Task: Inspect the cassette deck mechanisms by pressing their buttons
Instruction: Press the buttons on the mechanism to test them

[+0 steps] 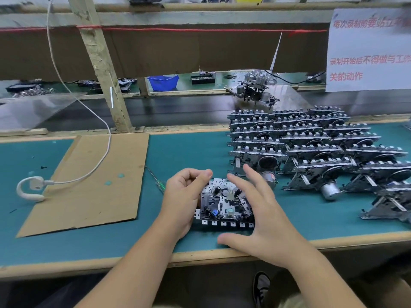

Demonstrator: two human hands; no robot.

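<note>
Two hands at one cassette deck mechanism [225, 204], lying flat near the front edge of the green bench [189, 156].

Left hand [181, 202] curled round its left end, thumb on the top edge; right hand [263, 215] spread, fingers straight, over its right side. Six white buttons [223, 223] along the near edge. To the right, three rows of stacked mechanisms [311, 147], exact count unclear. One cardboard sheet [93, 181], one white earhook [30, 188], one green-handled screwdriver [159, 183], one blue bin [163, 82]. On the white notice [367, 54], red Chinese text, partly blurred: "录制开始后不得做与工作…关的动作".

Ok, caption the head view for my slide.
Left hand grips a cassette deck mechanism on the green bench; right hand hovers open over it.
</note>
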